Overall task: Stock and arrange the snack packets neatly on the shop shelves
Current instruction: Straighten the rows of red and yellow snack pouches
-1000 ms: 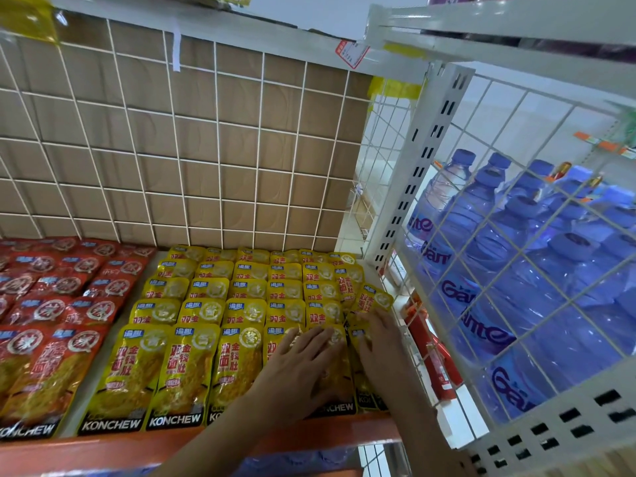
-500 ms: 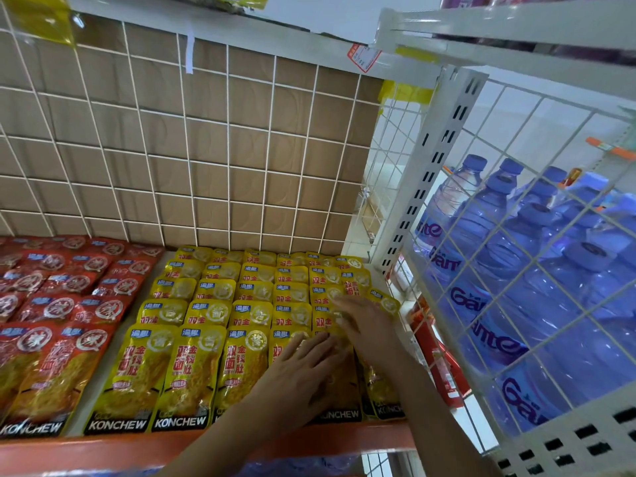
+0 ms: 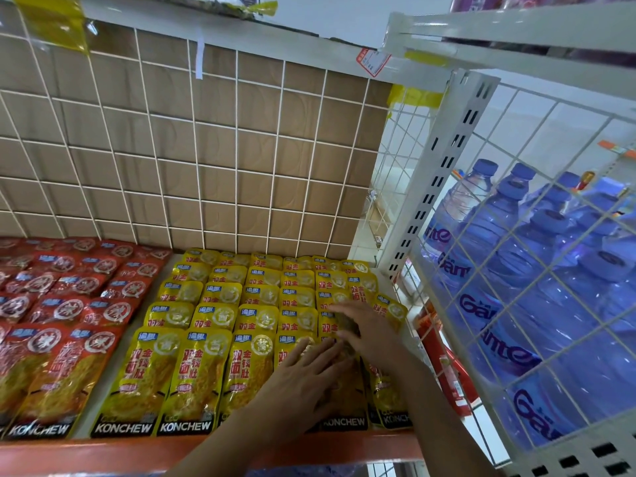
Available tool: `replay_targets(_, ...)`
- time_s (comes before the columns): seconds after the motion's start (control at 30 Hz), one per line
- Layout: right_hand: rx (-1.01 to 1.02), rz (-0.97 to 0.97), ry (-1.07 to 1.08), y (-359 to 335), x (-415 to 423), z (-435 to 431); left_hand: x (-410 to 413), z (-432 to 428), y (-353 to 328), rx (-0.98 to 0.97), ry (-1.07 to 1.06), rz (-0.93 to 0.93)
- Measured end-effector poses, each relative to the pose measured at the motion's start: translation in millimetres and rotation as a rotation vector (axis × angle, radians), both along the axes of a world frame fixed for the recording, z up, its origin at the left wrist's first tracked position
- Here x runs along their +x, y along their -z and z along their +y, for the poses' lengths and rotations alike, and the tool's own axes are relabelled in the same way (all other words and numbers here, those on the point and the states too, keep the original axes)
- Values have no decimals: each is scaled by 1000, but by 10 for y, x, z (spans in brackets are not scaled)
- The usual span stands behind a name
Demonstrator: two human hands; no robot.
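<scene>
Your left hand (image 3: 303,376) lies flat on the yellow snack packets (image 3: 203,342), with its fingers straight and spread a little. Your right hand (image 3: 370,327) lies flat too, just behind the left one, and its fingers point to the left. The two hands are close together, and the left fingertips come right up to the right hand. Neither hand grips anything. Both just press down on the packets near the right end of the shelf (image 3: 103,454).

The yellow packets lie in neat rows, each one partly over the next, from the orange front edge to the brown back wall (image 3: 213,149). Red snack packets (image 3: 69,304) lie in rows on the left, right beside the yellow ones. On the right, past a white post (image 3: 444,173), big water bottles (image 3: 481,235) stand behind white wire.
</scene>
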State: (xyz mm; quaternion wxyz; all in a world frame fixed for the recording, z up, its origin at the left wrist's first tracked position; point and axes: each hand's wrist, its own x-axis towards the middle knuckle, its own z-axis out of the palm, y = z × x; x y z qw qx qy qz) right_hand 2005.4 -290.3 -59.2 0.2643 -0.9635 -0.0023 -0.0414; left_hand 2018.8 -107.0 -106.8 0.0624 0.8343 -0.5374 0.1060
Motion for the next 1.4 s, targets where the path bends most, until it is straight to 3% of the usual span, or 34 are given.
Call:
replay_targets(0.6,-10,38,-35,-3,48,-67,7,-16,30,50,-15,24)
replay_targets(1.17,110,14,-25,51,59,-108,-5,-12,-41,90,-9,68)
replay_targets(1.3,181,-43,-5,82,63,-124,-15,-1,-72,76,-24,76)
replay_targets(1.4,196,-163,123,86,119,-142,5,-26,-123,54,-58,126)
